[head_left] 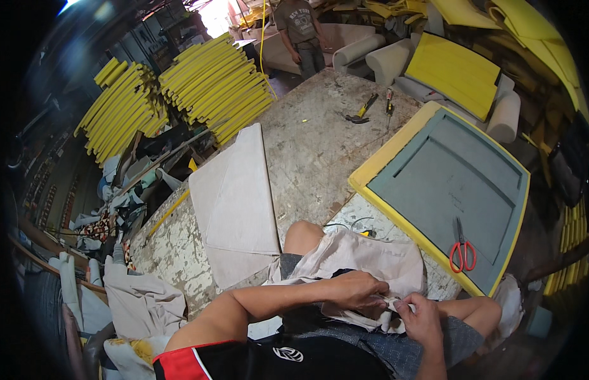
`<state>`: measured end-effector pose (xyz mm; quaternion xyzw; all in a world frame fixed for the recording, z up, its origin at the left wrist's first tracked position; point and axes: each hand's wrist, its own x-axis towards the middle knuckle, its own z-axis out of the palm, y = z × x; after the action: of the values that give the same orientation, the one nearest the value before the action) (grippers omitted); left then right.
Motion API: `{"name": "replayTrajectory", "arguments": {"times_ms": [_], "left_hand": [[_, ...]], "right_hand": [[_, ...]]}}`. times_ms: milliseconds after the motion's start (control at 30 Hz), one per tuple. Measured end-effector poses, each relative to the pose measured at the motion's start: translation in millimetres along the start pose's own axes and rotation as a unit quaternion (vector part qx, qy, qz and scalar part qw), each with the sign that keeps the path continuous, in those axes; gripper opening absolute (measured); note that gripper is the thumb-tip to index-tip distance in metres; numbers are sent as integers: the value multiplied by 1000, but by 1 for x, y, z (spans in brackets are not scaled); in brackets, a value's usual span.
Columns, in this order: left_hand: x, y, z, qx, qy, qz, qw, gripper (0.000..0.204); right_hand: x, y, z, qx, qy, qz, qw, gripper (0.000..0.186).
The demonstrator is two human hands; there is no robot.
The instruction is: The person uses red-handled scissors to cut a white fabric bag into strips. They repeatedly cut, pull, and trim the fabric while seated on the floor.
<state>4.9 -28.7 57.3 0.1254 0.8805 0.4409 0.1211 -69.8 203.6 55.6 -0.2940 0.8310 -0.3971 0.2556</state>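
Pinching beige cloth [373, 258] at its edge, both hands' fingers [411, 309] face a wide tabletop [310, 158].

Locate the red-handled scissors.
In the head view, the red-handled scissors lie right of centre, on the yellow-edged grey panel near its lower corner, just beyond the right hand.

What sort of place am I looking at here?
Probably a furniture upholstery workshop, judging by the stacked yellow foam-like slabs, the pale sofa beyond the worktable, and the light cloth being handled.
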Motion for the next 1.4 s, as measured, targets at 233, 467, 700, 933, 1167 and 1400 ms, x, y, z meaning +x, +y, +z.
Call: {"name": "replayTrajectory", "arguments": {"times_ms": [233, 467, 700, 933, 1167, 1400], "left_hand": [[7, 8, -8, -28, -43, 9, 999, 29], [-4, -23, -29, -92, 10, 100, 991, 26], [-38, -50, -67, 48, 17, -89, 995, 34], [-34, -63, -54, 357, 96, -106, 923, 11], [-26, 11, -34, 187, 199, 6, 962, 42], [17, -13, -5, 107, 24, -17, 994, 29]], "right_hand": [[0, 4, 3, 57, 43, -24, 997, 32], [-1, 46, 2, 48, 49, -60, 996, 26], [9, 43, -27, 99, 123, -29, 987, 28], [8, 12, -22, 62, 137, -83, 985, 20], [-1, 12, -8, 240, 102, -96, 961, 22], [-12, -5, -17, 161, 43, -99, 981, 16]]}}
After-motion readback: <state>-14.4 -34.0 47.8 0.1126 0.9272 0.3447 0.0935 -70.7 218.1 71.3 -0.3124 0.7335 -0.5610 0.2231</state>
